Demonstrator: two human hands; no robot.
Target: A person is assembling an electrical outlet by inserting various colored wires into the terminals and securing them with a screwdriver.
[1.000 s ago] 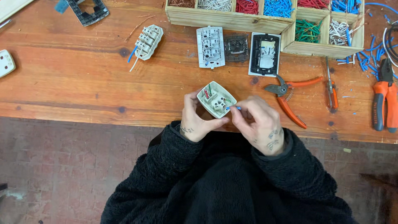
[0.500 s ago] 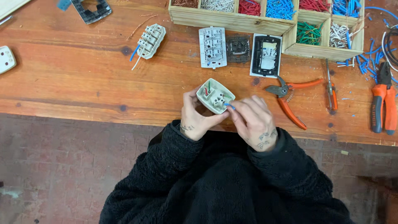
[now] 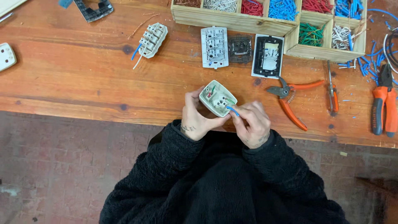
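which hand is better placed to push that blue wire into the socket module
Right. The right hand already pinches the blue wire at the white socket module, while the left hand is busy cradling the module.

A: Grip sits at the bench's near edge: left hand (image 3: pixel 198 118) and right hand (image 3: pixel 250 122) close around the white socket module (image 3: pixel 217 98). Room around it?

B: Left of the grip, bare wood runs far out; nearest item that way is a white terminal block (image 3: pixel 152 39), well up and away.

A: Beyond the grip?

B: Blocked. White switch module (image 3: pixel 214 47), dark insert (image 3: pixel 240 49) and black-framed plate (image 3: pixel 268 56) lie in a row, the wooden tray (image 3: pixel 232 20) just behind them.

A: Right side?

B: Orange-handled pruning pliers (image 3: pixel 292 97) lie near the right hand; small cutters (image 3: pixel 331 89) and larger pliers (image 3: pixel 384 103) farther out.
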